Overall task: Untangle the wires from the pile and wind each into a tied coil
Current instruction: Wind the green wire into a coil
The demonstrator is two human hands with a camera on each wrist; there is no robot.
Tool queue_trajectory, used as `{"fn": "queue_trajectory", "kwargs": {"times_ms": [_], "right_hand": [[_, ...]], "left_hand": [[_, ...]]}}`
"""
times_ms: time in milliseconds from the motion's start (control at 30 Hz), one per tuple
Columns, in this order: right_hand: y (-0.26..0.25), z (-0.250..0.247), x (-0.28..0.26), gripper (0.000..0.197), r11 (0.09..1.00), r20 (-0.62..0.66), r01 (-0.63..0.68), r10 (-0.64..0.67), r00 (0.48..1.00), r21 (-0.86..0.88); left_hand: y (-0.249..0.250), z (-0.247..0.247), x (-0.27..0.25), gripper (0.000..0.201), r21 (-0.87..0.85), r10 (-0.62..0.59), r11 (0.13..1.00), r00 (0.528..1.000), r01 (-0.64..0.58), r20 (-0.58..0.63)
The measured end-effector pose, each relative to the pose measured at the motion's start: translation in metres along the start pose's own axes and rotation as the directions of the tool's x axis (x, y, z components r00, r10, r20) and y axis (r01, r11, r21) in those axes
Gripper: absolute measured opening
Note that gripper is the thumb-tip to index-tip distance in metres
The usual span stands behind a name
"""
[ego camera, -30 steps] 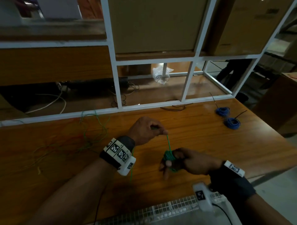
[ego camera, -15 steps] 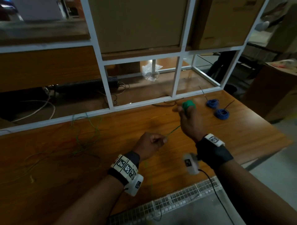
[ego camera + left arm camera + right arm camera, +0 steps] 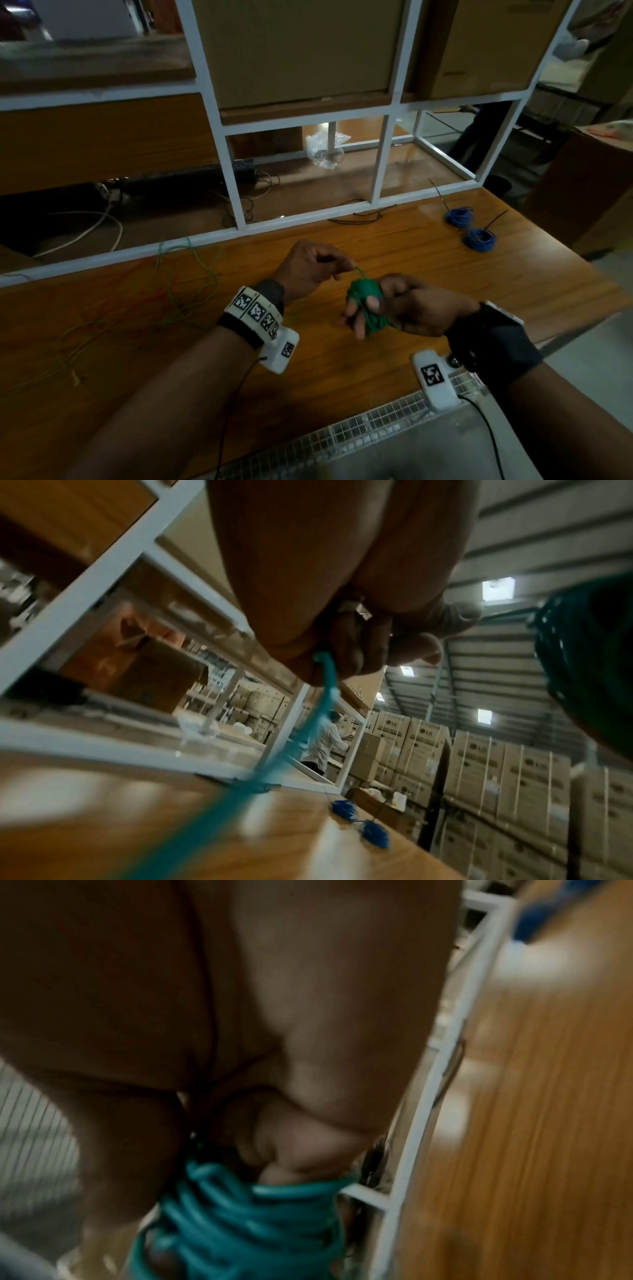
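A green wire coil (image 3: 364, 301) is wound around the fingers of my right hand (image 3: 394, 305), held above the middle of the wooden table (image 3: 411, 260). In the right wrist view the green coil (image 3: 240, 1223) wraps my fingers. My left hand (image 3: 318, 265) pinches the green wire's free strand (image 3: 359, 272) just left of the coil. The left wrist view shows that hand (image 3: 346, 647) with the strand (image 3: 308, 729) running down from it. A loose tangle of green, yellow and red wires (image 3: 178, 287) lies on the table at the left.
Two tied blue coils (image 3: 459, 216) (image 3: 479, 238) lie at the table's back right. A white metal frame (image 3: 236, 226) with cardboard boxes stands behind the table. A wire mesh panel (image 3: 359, 431) lies along the near edge. A person stands far off in the left wrist view.
My right hand swung out towards the back right with the coil, then came back close to my left hand. The strand between the hands is now short.
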State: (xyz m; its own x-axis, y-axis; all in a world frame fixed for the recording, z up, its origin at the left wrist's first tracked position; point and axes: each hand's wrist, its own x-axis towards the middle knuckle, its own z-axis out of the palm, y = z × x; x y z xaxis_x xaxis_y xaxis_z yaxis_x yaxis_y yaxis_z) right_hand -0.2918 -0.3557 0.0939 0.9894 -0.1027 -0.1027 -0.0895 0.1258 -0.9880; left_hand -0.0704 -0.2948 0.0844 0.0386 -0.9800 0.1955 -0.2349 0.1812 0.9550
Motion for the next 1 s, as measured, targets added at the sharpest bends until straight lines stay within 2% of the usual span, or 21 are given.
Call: {"fn": "queue_trajectory", "kwargs": {"times_ms": [67,133,200,233,300,367,400,433,467,500,533,567,600,633,700,733,767,800,833,933,1000], "right_hand": [[-0.006,-0.001,0.003,0.026,0.940,-0.028,0.175,-0.174,0.984,0.294],[-0.014,-0.003,0.009,0.026,0.795,-0.142,0.344,-0.317,0.938,0.500],[-0.026,-0.007,0.015,0.028,0.691,-0.331,0.507,-0.385,0.862,0.516],[-0.030,-0.012,0.017,0.031,0.655,-0.448,0.572,-0.373,0.813,0.494],[-0.033,-0.023,0.023,0.036,0.658,-0.693,0.645,-0.253,0.675,0.389],[-0.028,-0.031,0.029,0.035,0.818,-0.845,0.567,-0.230,0.483,0.101],[-0.024,-0.035,0.032,0.031,0.895,-0.873,0.433,-0.289,0.392,-0.102],[-0.020,-0.038,0.033,0.030,0.919,-0.864,0.238,-0.381,0.329,-0.315],[-0.015,-0.041,0.033,0.029,0.871,-0.830,-0.012,-0.464,0.310,-0.492],[-0.012,-0.045,0.031,0.028,0.762,-0.798,-0.269,-0.497,0.341,-0.590],[-0.012,-0.047,0.029,0.027,0.641,-0.788,-0.460,-0.472,0.395,-0.614],[-0.009,-0.048,0.025,0.027,0.547,-0.785,-0.564,-0.409,0.465,-0.619],[-0.006,-0.049,0.020,0.033,0.488,-0.778,-0.611,-0.308,0.547,-0.623],[-0.003,-0.048,0.015,0.042,0.469,-0.762,-0.629,-0.171,0.625,-0.620],[0.005,-0.038,0.007,0.055,0.496,-0.652,-0.603,0.094,0.753,-0.625],[0.010,-0.034,0.004,0.051,0.495,-0.578,-0.578,0.173,0.797,-0.648],[0.013,-0.029,0.003,0.038,0.490,-0.513,-0.544,0.211,0.832,-0.681],[0.015,-0.024,0.002,0.022,0.520,-0.453,-0.499,0.225,0.863,-0.693],[0.014,-0.019,0.002,0.016,0.594,-0.394,-0.447,0.226,0.891,-0.669],[0.001,-0.001,-0.004,0.024,0.888,-0.224,-0.196,0.109,0.968,-0.417],[-0.012,0.007,-0.007,0.028,0.978,-0.140,-0.010,-0.020,0.990,-0.210]], "left_hand": [[0.000,0.011,-0.001,0.004,-0.149,-0.048,0.988,0.998,0.042,-0.038],[-0.001,0.023,-0.003,0.011,-0.252,-0.136,0.960,0.989,0.118,-0.055],[-0.011,0.031,-0.005,0.017,-0.123,-0.228,0.967,0.972,0.221,-0.046],[-0.017,0.034,-0.008,0.017,-0.074,-0.276,0.959,0.960,0.273,-0.040],[-0.029,0.037,-0.012,0.023,-0.054,-0.352,0.936,0.930,0.348,-0.104],[-0.034,0.042,-0.015,0.021,0.012,-0.337,0.938,0.916,0.347,-0.218],[-0.031,0.044,-0.015,0.018,0.078,-0.296,0.944,0.928,0.320,-0.224],[-0.029,0.046,-0.015,0.017,0.162,-0.248,0.945,0.947,0.283,-0.205],[-0.029,0.047,-0.015,0.019,0.279,-0.206,0.927,0.962,0.251,-0.181],[-0.029,0.046,-0.015,0.022,0.413,-0.164,0.883,0.970,0.224,-0.177],[-0.028,0.041,-0.015,0.025,0.538,-0.127,0.815,0.973,0.214,-0.194],[-0.026,0.035,-0.015,0.027,0.631,-0.083,0.746,0.970,0.213,-0.229],[-0.023,0.028,-0.013,0.027,0.680,-0.041,0.702,0.965,0.212,-0.259],[-0.021,0.019,-0.011,0.026,0.696,-0.001,0.690,0.962,0.199,-0.273],[-0.016,0.001,-0.004,0.023,0.706,0.061,0.695,0.966,0.140,-0.251],[-0.012,-0.006,0.000,0.024,0.712,0.080,0.694,0.971,0.108,-0.226],[-0.009,-0.011,0.004,0.025,0.708,0.093,0.701,0.975,0.080,-0.202],[-0.006,-0.015,0.008,0.024,0.694,0.095,0.717,0.977,0.064,-0.188],[-0.004,-0.019,0.013,0.022,0.665,0.104,0.746,0.977,0.046,-0.185],[0.011,-0.027,0.021,0.011,0.410,0.070,0.912,0.977,0.019,-0.202],[0.016,-0.025,0.024,0.005,0.202,0.026,0.979,0.980,0.015,-0.199]]}}
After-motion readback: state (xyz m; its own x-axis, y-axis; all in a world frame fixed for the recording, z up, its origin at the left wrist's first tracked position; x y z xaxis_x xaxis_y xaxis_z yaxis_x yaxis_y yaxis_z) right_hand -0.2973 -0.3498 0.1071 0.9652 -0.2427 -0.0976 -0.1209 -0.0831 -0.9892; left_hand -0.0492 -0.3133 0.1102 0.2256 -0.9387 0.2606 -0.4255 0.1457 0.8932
